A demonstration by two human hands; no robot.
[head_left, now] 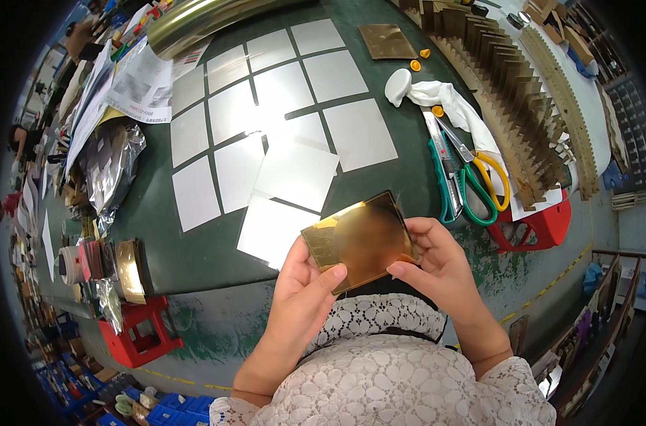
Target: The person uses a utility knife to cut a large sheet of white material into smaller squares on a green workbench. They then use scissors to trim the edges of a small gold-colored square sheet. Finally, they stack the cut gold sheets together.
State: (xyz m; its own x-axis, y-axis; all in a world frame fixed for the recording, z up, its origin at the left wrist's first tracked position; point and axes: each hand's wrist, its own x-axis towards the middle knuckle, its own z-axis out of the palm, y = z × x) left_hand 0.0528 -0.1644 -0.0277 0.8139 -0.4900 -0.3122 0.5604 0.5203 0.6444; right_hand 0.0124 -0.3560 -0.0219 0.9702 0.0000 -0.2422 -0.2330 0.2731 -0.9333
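Observation:
Just in front of my body I hold a shiny gold mirrored plate (365, 245), tilted, by its two near corners. My left hand (305, 280) is closed on its left side, the thumb lying on the front face. My right hand (436, 266) grips the right side, its thumb at the lower edge and the fingers partly behind. Beyond the plate, loose silvery square sheets (298, 174) overlap at an angle on the dark green table (152, 248). Farther off, several more silvery squares (358, 135) lie in rows.
To the right lie a green-handled cutter (444, 170), scissors (490, 184) with green and yellow handles, and a white cloth (454, 103). A brown square plate (387, 41) sits farther back. Slotted racks (493, 85) run along the right. Red stools (140, 334) stand below the table edge.

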